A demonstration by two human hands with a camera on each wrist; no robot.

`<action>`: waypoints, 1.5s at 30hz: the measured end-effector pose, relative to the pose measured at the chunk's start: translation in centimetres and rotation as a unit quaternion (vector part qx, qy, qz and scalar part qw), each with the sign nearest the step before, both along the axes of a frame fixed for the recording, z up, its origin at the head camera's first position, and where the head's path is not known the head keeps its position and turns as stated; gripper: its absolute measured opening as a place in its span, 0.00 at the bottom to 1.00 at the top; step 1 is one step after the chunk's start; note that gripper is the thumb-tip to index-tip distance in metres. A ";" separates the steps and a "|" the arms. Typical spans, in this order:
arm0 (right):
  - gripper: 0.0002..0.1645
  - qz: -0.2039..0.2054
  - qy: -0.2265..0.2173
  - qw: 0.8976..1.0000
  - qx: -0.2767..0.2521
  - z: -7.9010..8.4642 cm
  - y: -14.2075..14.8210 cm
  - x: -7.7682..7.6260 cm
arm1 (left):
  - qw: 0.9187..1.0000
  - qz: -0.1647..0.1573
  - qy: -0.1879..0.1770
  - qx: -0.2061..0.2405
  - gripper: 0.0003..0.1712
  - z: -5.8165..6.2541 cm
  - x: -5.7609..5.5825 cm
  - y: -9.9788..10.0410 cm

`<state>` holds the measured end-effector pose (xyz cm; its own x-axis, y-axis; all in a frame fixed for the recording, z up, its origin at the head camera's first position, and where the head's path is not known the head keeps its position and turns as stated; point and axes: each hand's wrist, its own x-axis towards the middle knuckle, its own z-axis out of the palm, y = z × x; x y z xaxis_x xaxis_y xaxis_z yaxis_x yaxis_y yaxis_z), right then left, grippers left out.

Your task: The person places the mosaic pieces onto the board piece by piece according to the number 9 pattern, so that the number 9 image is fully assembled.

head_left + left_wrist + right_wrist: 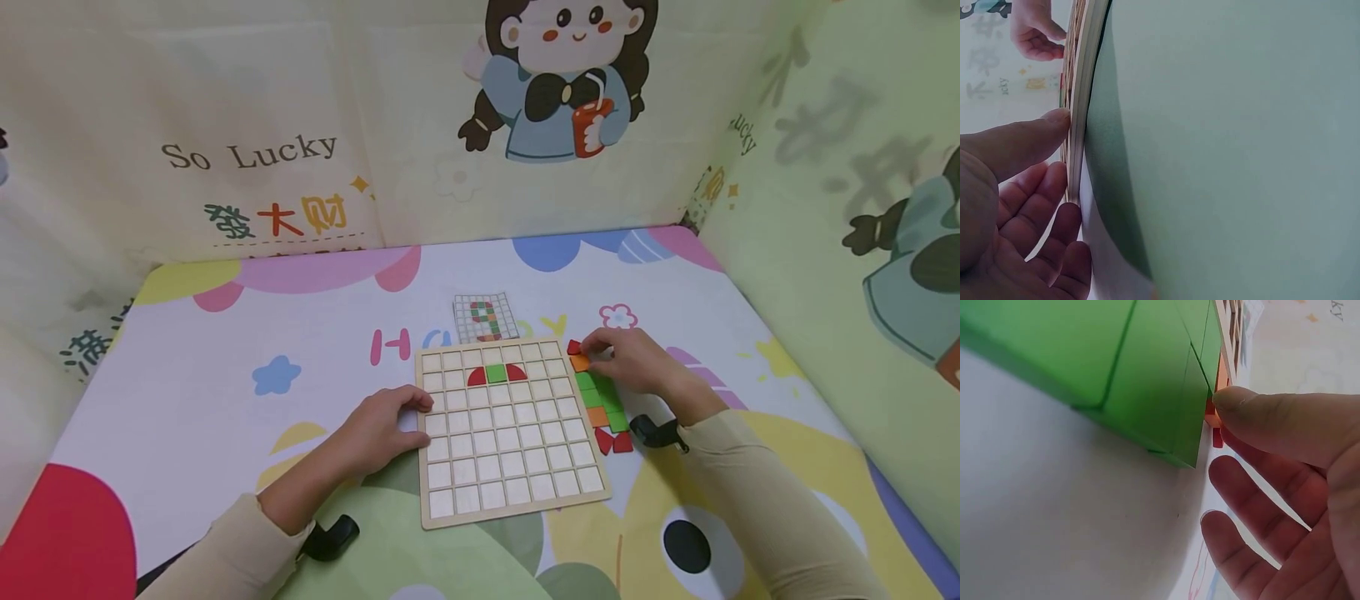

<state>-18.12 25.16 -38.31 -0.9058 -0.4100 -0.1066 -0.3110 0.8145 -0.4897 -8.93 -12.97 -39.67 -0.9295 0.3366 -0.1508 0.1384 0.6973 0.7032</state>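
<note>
A square wooden grid board (517, 505) lies flat on the table. In one of its upper rows sit a green square tile (497, 373) and two red quarter-round tiles (517, 372), one on each side. My left hand (384, 429) touches the board's left edge with thumb and fingertips, the fingers loosely bent. Over at the board's upper right corner, my right hand (633, 360) has thumb and fingertips at an orange tile (578, 363), close to a red tile (574, 347). In the right wrist view the thumb hides whether that tile is pinched.
Along the board's right side lie several green tiles (588, 392), another orange tile (597, 417) and red tiles (622, 442). Behind the board is a small pattern card (462, 318) with a coloured grid. A printed cloth wall (405, 167) rises behind the table.
</note>
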 end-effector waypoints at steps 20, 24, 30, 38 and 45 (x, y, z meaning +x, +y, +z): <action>0.14 0.015 0.010 0.999 0.028 -0.2 0.1 -0.2 | 1.000 0.004 -0.005 -0.001 0.21 0.1 0.0 0.2; 0.15 0.015 0.012 0.999 0.031 -0.3 0.2 -0.2 | 1.000 0.005 -0.006 -0.001 0.21 0.1 0.0 0.2; 0.16 0.018 0.020 0.999 0.032 -0.4 0.2 -0.3 | 1.000 0.007 -0.007 -0.003 0.21 0.1 0.1 0.2; 0.18 0.016 0.014 0.999 0.031 -0.4 0.1 -0.3 | 1.000 0.009 -0.009 -0.002 0.21 0.1 0.1 0.2; 0.18 0.017 0.014 0.999 0.032 -0.5 0.1 -0.3 | 1.000 0.008 -0.007 -0.006 0.21 0.1 0.1 0.2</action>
<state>-18.39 25.24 -38.80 -0.8945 -0.4338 -0.1084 -0.3521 0.8328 -0.4271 -8.84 -12.80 -39.60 -0.9327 0.3192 -0.1677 0.1167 0.7074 0.6971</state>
